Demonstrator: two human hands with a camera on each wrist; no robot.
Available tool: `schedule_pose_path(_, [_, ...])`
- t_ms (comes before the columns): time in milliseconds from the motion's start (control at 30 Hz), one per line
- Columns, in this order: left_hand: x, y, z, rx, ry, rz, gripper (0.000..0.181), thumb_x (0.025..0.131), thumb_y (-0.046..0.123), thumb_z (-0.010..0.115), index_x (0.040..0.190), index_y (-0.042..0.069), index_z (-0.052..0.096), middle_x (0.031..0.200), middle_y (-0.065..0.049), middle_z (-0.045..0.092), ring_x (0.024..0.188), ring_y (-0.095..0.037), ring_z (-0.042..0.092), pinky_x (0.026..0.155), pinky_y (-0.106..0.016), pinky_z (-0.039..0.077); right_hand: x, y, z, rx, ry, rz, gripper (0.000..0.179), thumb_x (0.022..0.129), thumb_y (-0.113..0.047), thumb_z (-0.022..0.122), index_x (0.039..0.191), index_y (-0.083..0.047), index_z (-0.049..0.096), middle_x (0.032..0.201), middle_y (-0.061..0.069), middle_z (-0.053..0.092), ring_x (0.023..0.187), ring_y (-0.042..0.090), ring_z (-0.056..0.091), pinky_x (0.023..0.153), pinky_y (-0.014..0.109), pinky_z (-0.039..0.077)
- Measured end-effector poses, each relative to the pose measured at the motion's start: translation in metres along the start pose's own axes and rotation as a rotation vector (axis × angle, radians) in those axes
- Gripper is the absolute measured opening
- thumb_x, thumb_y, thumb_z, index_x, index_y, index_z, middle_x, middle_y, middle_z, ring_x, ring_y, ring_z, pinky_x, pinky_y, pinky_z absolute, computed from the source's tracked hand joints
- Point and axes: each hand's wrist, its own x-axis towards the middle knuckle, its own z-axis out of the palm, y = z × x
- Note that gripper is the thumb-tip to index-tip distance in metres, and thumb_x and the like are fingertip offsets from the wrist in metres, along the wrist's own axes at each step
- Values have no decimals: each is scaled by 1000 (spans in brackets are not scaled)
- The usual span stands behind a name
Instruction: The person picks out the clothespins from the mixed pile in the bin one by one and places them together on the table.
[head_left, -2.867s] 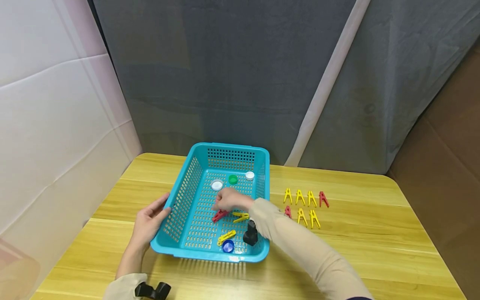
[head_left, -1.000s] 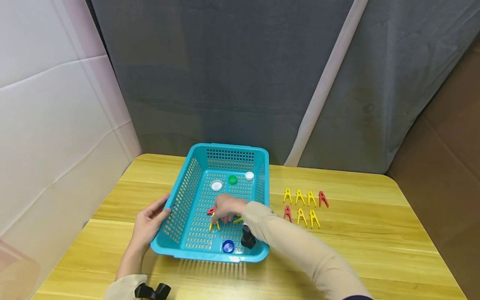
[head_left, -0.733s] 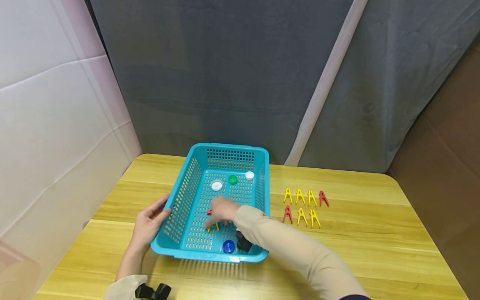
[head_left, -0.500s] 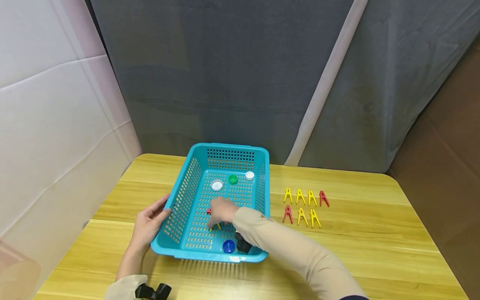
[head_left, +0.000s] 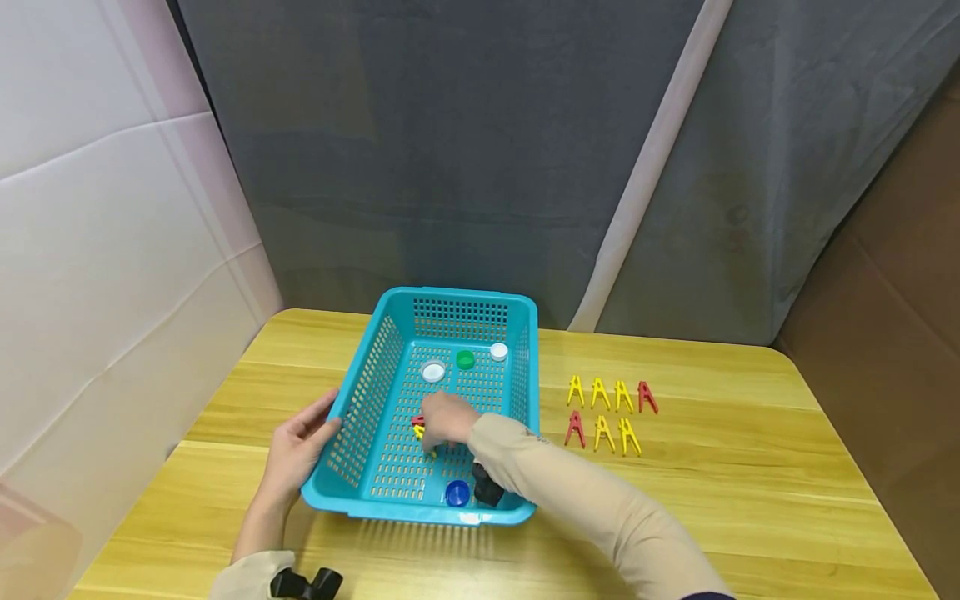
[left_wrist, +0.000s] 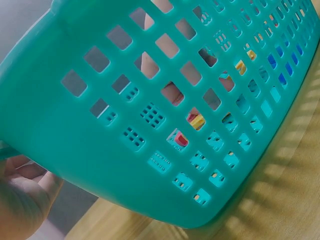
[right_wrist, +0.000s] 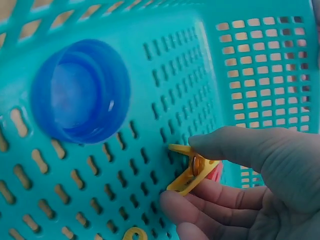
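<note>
In the head view my left hand (head_left: 296,446) grips the left rim of a turquoise plastic basket (head_left: 461,292). My right hand (head_left: 447,418) is down inside it, over the middle of the floor. The right wrist view shows a yellow clothespin (right_wrist: 196,172) pinched between thumb and fingers. A red clothespin (right_wrist: 215,173) shows just behind it, partly covered; whether the fingers also hold it is unclear. Another yellow clothespin (right_wrist: 135,233) peeks in at the bottom edge of that view. Through the basket's holes, bits of red and yellow appear in the left wrist view.
Inside the basket lie a blue bottle cap (head_left: 457,493), a green cap (head_left: 466,360) and two white caps (head_left: 433,371). Right of the basket on the wooden table (head_left: 735,467), yellow and red clothespins (head_left: 600,394) stand in two rows.
The yellow clothespin beside the blue cap has left that spot and is in my right hand, having turned between the fingers. The red clothespin sits farther left. My left hand has stayed put.
</note>
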Motion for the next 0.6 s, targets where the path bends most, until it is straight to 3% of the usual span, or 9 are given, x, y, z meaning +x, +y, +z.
schedule_pose_path(100, [0, 0, 0, 5, 6, -9, 43, 92, 2, 56, 133, -7, 47, 98, 27, 55, 88, 10, 56, 73, -13, 50, -1, 0, -4, 0, 14, -12, 30, 70, -17, 81, 69, -12, 52, 62, -1, 56, 43, 12, 57, 39, 19, 40])
schedule_pose_path(267, [0, -1, 0, 30, 10, -10, 43, 92, 3, 56, 132, -6, 48, 111, 7, 58, 88, 9, 56, 73, -13, 50, -2, 2, -11, 51, 48, -36, 33, 71, -20, 81, 64, -11, 51, 55, -2, 52, 42, 11, 54, 39, 19, 38])
schedule_pose_path(467, [1, -2, 0, 26, 6, -10, 43, 92, 4, 56, 133, -6, 48, 112, 8, 58, 89, 8, 57, 73, -13, 50, -1, 5, -20, 77, 99, -59, 42, 73, -22, 80, 51, -15, 44, 46, -7, 41, 42, 6, 37, 41, 19, 32])
schedule_pose_path(600, [1, -1, 0, 34, 0, -8, 43, 92, 3, 55, 134, -6, 47, 126, -17, 53, 92, 8, 56, 74, -12, 49, -6, 7, -30, 117, 123, -64, 47, 74, -22, 79, 47, -17, 40, 44, -9, 34, 42, 5, 31, 41, 18, 29])
